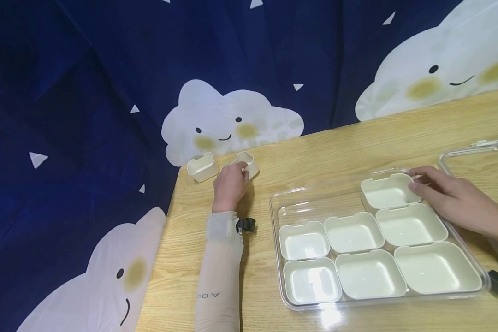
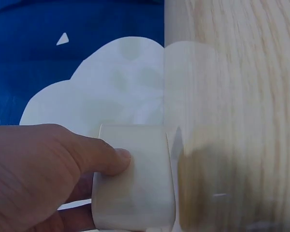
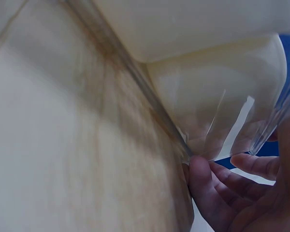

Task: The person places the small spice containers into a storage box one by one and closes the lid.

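Observation:
At the table's far left, my left hand (image 1: 230, 188) pinches a small cream bin (image 1: 251, 167), its thumb (image 2: 117, 162) flat against the bin's side wall in the left wrist view. Just left of it stands a second cream bin (image 1: 203, 168). My right hand (image 1: 452, 196) holds the far right corner of a clear plastic box (image 1: 294, 192), thumb and fingers bent about that corner. Inside the box, a cream bin (image 1: 388, 191) lies right by the thumb. Several more cream bins (image 1: 354, 233) fill the two nearer rows, and the far left part of the box shows its bare floor.
A clear lid (image 1: 460, 151) with a latch lies at the right, partly behind the right arm. The wooden table (image 1: 182, 240) ends at the left, and a dark blue curtain (image 1: 120, 55) with cloud prints hangs along its far and left edges.

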